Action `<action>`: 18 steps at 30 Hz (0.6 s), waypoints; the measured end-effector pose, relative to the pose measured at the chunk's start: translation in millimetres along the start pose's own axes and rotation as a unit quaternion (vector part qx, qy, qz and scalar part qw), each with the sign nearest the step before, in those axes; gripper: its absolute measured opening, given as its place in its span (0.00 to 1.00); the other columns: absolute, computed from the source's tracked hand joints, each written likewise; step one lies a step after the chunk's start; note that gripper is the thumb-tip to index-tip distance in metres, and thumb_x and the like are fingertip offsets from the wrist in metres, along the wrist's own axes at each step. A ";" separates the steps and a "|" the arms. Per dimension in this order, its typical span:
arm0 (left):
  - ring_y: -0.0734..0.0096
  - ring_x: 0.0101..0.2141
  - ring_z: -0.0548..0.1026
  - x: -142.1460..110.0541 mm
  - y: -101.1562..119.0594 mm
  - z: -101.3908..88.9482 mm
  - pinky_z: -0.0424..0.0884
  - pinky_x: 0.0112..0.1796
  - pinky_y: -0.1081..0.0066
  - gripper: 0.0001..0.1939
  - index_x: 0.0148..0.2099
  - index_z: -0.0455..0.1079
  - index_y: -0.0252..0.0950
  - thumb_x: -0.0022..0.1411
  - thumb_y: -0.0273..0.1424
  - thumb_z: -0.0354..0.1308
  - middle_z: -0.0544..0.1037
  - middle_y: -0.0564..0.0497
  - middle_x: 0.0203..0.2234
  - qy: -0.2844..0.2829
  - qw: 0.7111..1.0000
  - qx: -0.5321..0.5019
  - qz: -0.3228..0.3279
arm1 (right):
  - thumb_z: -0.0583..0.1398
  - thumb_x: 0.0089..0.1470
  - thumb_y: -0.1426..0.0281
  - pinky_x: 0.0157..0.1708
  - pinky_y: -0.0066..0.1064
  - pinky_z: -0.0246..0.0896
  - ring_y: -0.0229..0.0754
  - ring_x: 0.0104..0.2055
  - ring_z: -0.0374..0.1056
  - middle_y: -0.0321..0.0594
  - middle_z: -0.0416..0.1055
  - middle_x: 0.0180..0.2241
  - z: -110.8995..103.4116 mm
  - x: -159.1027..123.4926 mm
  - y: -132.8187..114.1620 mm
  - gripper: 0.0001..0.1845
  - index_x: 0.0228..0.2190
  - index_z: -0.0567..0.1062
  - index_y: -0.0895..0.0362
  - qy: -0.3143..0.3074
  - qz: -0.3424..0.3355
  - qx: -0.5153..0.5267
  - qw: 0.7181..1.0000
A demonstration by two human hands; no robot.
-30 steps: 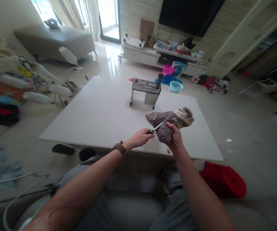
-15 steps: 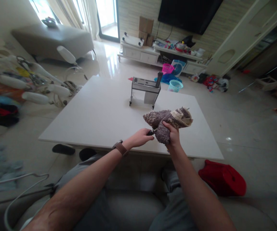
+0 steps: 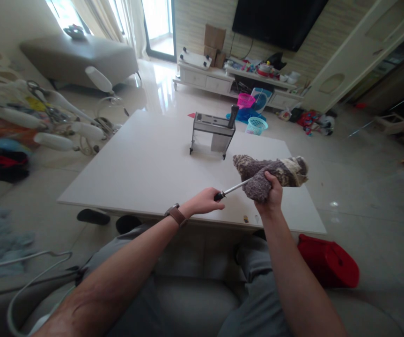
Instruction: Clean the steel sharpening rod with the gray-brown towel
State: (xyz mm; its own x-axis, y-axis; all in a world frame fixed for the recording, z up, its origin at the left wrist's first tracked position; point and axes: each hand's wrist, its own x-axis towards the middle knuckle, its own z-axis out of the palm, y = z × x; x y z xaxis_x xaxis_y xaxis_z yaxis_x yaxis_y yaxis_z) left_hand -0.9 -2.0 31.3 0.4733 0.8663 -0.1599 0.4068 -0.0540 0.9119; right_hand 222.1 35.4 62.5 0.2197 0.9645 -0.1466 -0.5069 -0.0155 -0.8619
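My left hand [image 3: 203,201], with a brown-strapped watch on the wrist, is closed round the black handle of a sharpening steel [image 3: 237,186]. The steel's thin metal rod points up and to the right. A shaggy grey-brown cloth [image 3: 257,186] with a beige edge is gripped in my right hand [image 3: 274,195], wrapped round the far part of the rod and hiding its tip. Both hands are above the front edge of a white table [image 3: 145,173]. Behind them on the table stands a knife block [image 3: 209,122] with a dark-handled knife [image 3: 234,112] upright in its right end.
Two small items, one a yellowish sticker [image 3: 246,218], lie at the table's front edge. A red object [image 3: 330,262] is at the lower right. Baskets, such as a light blue one [image 3: 257,124], stand on the floor beyond the table. A lamp with white shades [image 3: 52,141] is at left.
My right hand has slid the cloth right and slightly up along the steel, away from the handle, so more bare rod shows. My left hand has stayed nearly still.
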 end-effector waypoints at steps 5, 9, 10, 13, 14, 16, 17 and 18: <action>0.73 0.26 0.64 7.6 -1.5 6.9 0.58 0.29 0.70 0.10 0.28 0.65 0.37 0.53 0.34 0.64 0.68 0.58 0.22 0.025 0.997 -0.067 0.024 | 0.77 0.36 0.69 0.34 0.32 0.81 0.41 0.31 0.80 0.34 0.83 0.31 24.9 -27.7 35.0 0.19 0.32 0.80 0.55 0.003 0.031 -0.018 0.999; 0.64 0.37 0.75 8.9 -4.7 9.1 0.70 0.39 0.69 0.15 0.43 0.75 0.32 0.52 0.31 0.66 0.81 0.49 0.36 0.038 0.992 -0.105 0.056 | 0.79 0.30 0.70 0.36 0.34 0.81 0.44 0.35 0.81 0.36 0.84 0.33 41.1 -44.3 52.1 0.23 0.32 0.80 0.55 0.013 0.018 -0.052 0.998; 0.62 0.39 0.77 8.6 -6.0 9.2 0.72 0.40 0.68 0.16 0.45 0.76 0.31 0.52 0.31 0.66 0.83 0.47 0.38 0.043 0.993 -0.089 0.056 | 0.79 0.29 0.70 0.37 0.34 0.81 0.44 0.36 0.81 0.36 0.85 0.34 42.8 -45.7 54.0 0.23 0.32 0.81 0.55 0.024 0.009 -0.055 0.998; 0.57 0.40 0.79 7.3 -9.9 9.9 0.74 0.42 0.65 0.13 0.43 0.77 0.32 0.55 0.29 0.65 0.84 0.43 0.39 0.065 0.996 -0.020 0.050 | 0.79 0.28 0.70 0.43 0.36 0.81 0.45 0.41 0.82 0.36 0.85 0.34 43.9 -46.2 57.7 0.24 0.32 0.81 0.55 0.053 -0.020 -0.053 0.997; 0.57 0.40 0.79 6.8 -10.7 10.3 0.74 0.42 0.65 0.11 0.43 0.77 0.32 0.56 0.29 0.64 0.85 0.43 0.39 0.073 0.996 -0.001 0.047 | 0.79 0.28 0.70 0.44 0.37 0.81 0.46 0.42 0.82 0.36 0.85 0.34 43.7 -46.0 58.9 0.24 0.32 0.81 0.55 0.058 -0.029 -0.054 0.996; 0.57 0.39 0.79 5.9 -11.3 11.3 0.73 0.42 0.65 0.11 0.43 0.77 0.33 0.57 0.28 0.64 0.84 0.42 0.40 0.087 0.995 0.022 0.046 | 0.79 0.29 0.70 0.46 0.38 0.81 0.46 0.43 0.82 0.36 0.85 0.34 43.5 -45.9 61.6 0.25 0.34 0.81 0.55 0.065 -0.046 -0.057 0.995; 0.58 0.39 0.79 5.1 -11.0 11.6 0.73 0.41 0.65 0.11 0.44 0.76 0.33 0.57 0.28 0.63 0.84 0.42 0.40 0.091 0.994 0.026 0.048 | 0.79 0.30 0.70 0.46 0.38 0.81 0.46 0.44 0.82 0.35 0.85 0.35 43.3 -45.6 62.8 0.25 0.34 0.81 0.55 0.067 -0.052 -0.057 0.995; 0.59 0.38 0.78 4.2 -10.2 11.6 0.72 0.41 0.66 0.12 0.45 0.76 0.34 0.57 0.28 0.63 0.84 0.43 0.39 0.094 0.994 0.026 0.052 | 0.79 0.30 0.70 0.46 0.38 0.81 0.46 0.43 0.82 0.35 0.85 0.34 43.0 -44.8 63.6 0.25 0.35 0.81 0.55 0.069 -0.055 -0.055 0.995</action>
State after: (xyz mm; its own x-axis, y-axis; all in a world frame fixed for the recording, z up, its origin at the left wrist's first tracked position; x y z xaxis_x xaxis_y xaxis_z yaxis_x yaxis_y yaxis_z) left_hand 6.0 -3.6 17.0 0.3624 0.9320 0.0113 0.4062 -0.1689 0.8980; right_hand 144.2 2.5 35.1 0.3845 0.9168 -0.1075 -0.3806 0.0513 -0.9233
